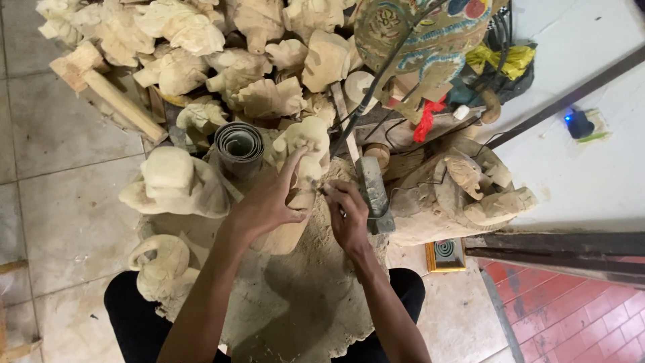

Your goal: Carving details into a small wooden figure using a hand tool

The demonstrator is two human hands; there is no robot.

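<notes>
Gripping the pale wooden figure (pixel 304 165) from its left side, my left hand (pixel 269 202) wraps it with fingers curled and the forefinger stretched up along its back. My right hand (pixel 347 214) is closed around a small carving tool (pixel 324 190), its tip touching the figure's lower right edge. The figure stands upright on the sawdust-covered work block (pixel 302 302) between my knees. Room is tight: a rolled sheet (pixel 240 144) sits just left, a hammer (pixel 373 191) just right, carved blanks (pixel 201 54) piled behind. Open tiled floor (pixel 60 222) lies only to the far left.
</notes>
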